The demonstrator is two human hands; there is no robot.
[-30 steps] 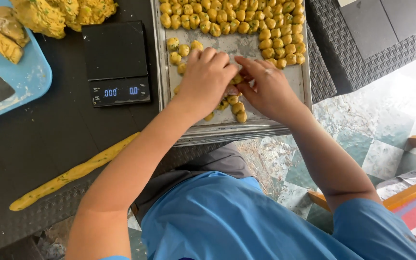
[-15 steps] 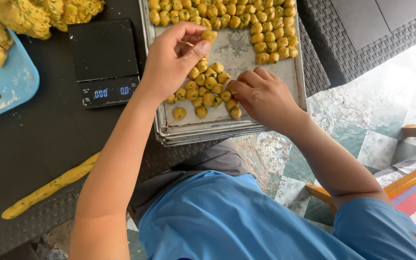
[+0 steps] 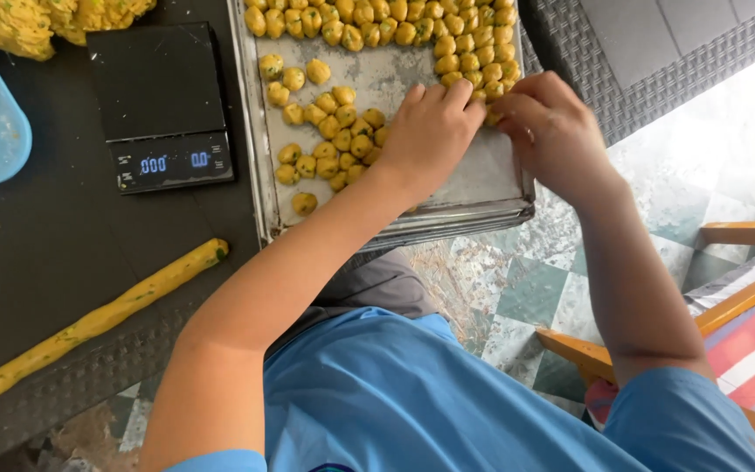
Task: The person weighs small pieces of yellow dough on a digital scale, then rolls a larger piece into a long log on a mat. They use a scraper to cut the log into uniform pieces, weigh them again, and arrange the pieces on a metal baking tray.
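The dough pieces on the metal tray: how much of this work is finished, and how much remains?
Done: neat rows of yellow dough pieces fill the far end of the metal tray. In hand: the left hand and right hand meet at the row on the tray's right side. Left: a loose cluster of pieces lies unsorted, a long dough roll is uncut, and a dough mass lies beyond the scale.

Bright daylight is falling on the green-and-white checked tile floor [image 3: 517,297], beside a black textured table [image 3: 45,288] and an orange wooden chair frame [image 3: 744,306].
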